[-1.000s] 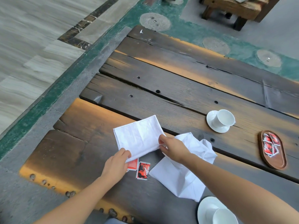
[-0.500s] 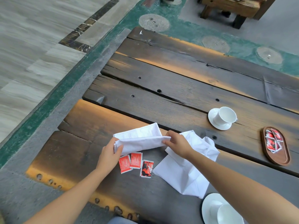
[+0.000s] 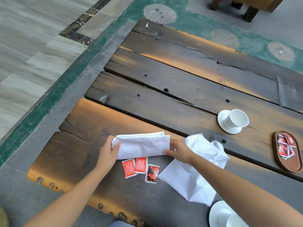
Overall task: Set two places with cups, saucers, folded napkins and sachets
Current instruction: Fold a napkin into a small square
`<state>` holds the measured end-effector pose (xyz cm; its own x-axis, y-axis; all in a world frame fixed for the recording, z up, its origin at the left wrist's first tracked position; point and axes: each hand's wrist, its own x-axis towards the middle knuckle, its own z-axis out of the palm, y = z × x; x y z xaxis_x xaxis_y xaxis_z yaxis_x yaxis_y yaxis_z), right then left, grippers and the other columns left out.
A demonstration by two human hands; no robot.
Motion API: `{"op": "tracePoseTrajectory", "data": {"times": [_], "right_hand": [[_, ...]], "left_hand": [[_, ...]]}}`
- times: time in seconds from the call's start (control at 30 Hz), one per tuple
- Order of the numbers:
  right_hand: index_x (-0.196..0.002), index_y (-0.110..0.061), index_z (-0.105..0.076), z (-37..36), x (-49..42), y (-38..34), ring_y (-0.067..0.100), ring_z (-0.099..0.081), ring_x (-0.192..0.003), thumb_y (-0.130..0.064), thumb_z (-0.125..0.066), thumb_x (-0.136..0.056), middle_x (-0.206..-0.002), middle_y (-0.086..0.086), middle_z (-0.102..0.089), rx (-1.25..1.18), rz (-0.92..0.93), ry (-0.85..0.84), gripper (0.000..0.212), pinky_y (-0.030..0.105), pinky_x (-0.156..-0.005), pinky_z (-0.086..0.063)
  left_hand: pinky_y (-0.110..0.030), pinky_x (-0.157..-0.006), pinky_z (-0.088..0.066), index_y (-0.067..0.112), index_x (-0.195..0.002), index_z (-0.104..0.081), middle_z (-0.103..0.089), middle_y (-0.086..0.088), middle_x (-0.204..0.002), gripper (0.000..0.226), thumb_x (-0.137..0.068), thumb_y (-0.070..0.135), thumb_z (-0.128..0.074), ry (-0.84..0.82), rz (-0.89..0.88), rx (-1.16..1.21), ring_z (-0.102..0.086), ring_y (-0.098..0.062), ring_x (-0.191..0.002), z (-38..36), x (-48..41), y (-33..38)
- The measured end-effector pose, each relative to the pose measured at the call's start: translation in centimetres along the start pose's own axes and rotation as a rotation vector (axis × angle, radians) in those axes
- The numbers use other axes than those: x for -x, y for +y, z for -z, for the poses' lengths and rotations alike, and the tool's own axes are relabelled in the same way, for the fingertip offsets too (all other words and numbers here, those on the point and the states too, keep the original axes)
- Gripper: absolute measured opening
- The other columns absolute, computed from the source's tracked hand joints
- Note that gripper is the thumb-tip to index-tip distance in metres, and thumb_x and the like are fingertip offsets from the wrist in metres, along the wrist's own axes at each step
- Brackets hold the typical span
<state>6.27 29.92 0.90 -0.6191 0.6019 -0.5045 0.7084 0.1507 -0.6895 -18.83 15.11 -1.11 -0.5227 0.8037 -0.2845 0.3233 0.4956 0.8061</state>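
A white napkin (image 3: 143, 145), folded into a long band, lies on the dark plank table (image 3: 180, 89). My left hand (image 3: 109, 149) grips its left end and my right hand (image 3: 177, 149) pinches its right end. Three red sachets (image 3: 141, 167) lie just in front of it. A second white napkin (image 3: 195, 171) lies crumpled under my right forearm. One white cup (image 3: 237, 119) stands on a saucer (image 3: 221, 119) at the right. Another cup on a saucer (image 3: 219, 215) sits at the bottom edge, partly hidden by my arm.
A small oval wooden tray (image 3: 293, 166) with several red sachets rests at the far right. The table's left end drops to a grey and green floor (image 3: 49, 99). A wooden bench leg (image 3: 250, 13) shows at the top right.
The napkin lay flat as a square a second ago; both hands have folded its near half over, making a narrow band. That uncovered the three sachets.
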Motion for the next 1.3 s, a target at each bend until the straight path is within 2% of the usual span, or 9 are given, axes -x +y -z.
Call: {"op": "tracePoseTrajectory", "data": {"times": [0.27,0.43,0.57,0.77,0.87,1.0,1.1,1.2,1.3], "right_hand": [[-0.117,-0.016,-0.06,-0.4,-2.0,0.5,0.02,-0.061,-0.105,-0.021,-0.062,-0.089,-0.118,0.003,-0.066,0.032,-0.124,0.023,0.029,0.035,-0.097,-0.046],[-0.108,-0.006,-0.059,-0.9,-3.2,1.2,0.028,-0.062,-0.099,-0.025,-0.063,-0.089,-0.106,0.012,-0.068,0.1,-0.242,0.026,0.027,0.04,-0.091,-0.048],[-0.1,-0.005,-0.059,-1.2,-3.8,1.4,0.028,-0.062,-0.094,-0.027,-0.065,-0.087,-0.1,0.012,-0.068,0.138,-0.289,0.041,0.026,0.037,-0.086,-0.049],[-0.066,-0.024,-0.038,-1.4,-4.0,1.6,0.02,-0.05,-0.077,-0.024,-0.068,-0.081,-0.074,-0.003,-0.051,0.185,-0.291,0.015,0.034,0.029,-0.066,-0.033],[-0.078,-0.016,-0.051,-1.4,-4.0,1.7,0.022,-0.055,-0.081,-0.025,-0.069,-0.08,-0.079,-0.002,-0.055,0.181,-0.287,0.017,0.02,0.032,-0.071,-0.039],[-0.091,-0.016,-0.047,-1.2,-3.9,1.6,0.018,-0.055,-0.08,-0.035,-0.072,-0.078,-0.084,-0.003,-0.056,0.152,-0.311,0.052,0.034,0.03,-0.069,-0.042],[-0.089,-0.016,-0.04,-0.8,-3.4,1.0,0.017,-0.053,-0.073,-0.032,-0.072,-0.078,-0.077,-0.003,-0.054,0.14,-0.291,0.142,0.037,0.029,-0.064,-0.04],[-0.079,-0.019,-0.043,-1.3,-3.1,-1.1,0.015,-0.05,-0.067,-0.028,-0.064,-0.084,-0.069,-0.005,-0.051,0.032,-0.188,0.261,0.024,0.033,-0.066,-0.041],[-0.07,-0.024,-0.053,-2.9,-3.8,-4.6,0.01,-0.053,-0.058,-0.027,-0.051,-0.092,-0.065,-0.005,-0.057,-0.205,-0.17,0.003,0.023,0.022,-0.056,-0.048]], "left_hand": [[-0.033,-0.063,-0.048,0.016,-0.108,-0.041,-0.061,-0.006,-0.099,0.02,-0.097,0.032,-0.042,-0.019,0.026,-0.188,-0.061,-0.022,-0.088,-0.6,-2.2,-0.3],[-0.039,-0.068,-0.049,0.014,-0.108,-0.04,-0.062,-0.013,-0.103,0.02,-0.097,0.03,-0.042,-0.035,0.078,-0.231,-0.06,-0.027,-0.09,-1.1,-2.4,-1.1],[-0.032,-0.062,-0.042,0.013,-0.109,-0.041,-0.062,-0.013,-0.104,0.022,-0.096,0.03,-0.045,-0.051,0.1,-0.241,-0.057,-0.021,-0.085,-1.4,-2.6,-1.8],[-0.037,-0.062,-0.047,0.021,-0.105,-0.037,-0.063,-0.01,-0.1,0.022,-0.092,0.025,-0.055,-0.1,0.119,-0.223,-0.06,-0.028,-0.088,-0.9,-3.6,-2.6],[-0.036,-0.062,-0.048,0.019,-0.116,-0.037,-0.063,-0.007,-0.1,0.032,-0.091,0.028,-0.056,-0.108,0.128,-0.276,-0.061,-0.025,-0.085,-0.8,-3.8,-2.6],[-0.032,-0.064,-0.046,0.015,-0.129,-0.037,-0.054,-0.001,-0.099,0.048,-0.089,0.028,-0.059,-0.03,0.068,-0.359,-0.058,-0.018,-0.085,-0.2,-3.4,-1.5],[-0.031,-0.067,-0.046,0.016,-0.119,-0.048,-0.052,-0.002,-0.11,0.035,-0.088,0.027,-0.06,0.033,-0.071,-0.43,-0.055,-0.016,-0.09,0.4,-2.9,-0.2],[-0.025,-0.059,-0.041,0.023,-0.09,-0.056,-0.061,0.004,-0.087,0.005,-0.092,0.026,-0.051,-0.099,-0.108,-0.276,-0.057,-0.012,-0.074,-0.3,-2.2,1.4],[-0.025,-0.057,-0.047,0.022,-0.075,-0.057,-0.063,0.0,-0.068,0.024,-0.096,0.02,-0.044,-0.305,0.108,0.01,-0.059,-0.011,-0.058,-2.7,-2.4,3.3]]}}
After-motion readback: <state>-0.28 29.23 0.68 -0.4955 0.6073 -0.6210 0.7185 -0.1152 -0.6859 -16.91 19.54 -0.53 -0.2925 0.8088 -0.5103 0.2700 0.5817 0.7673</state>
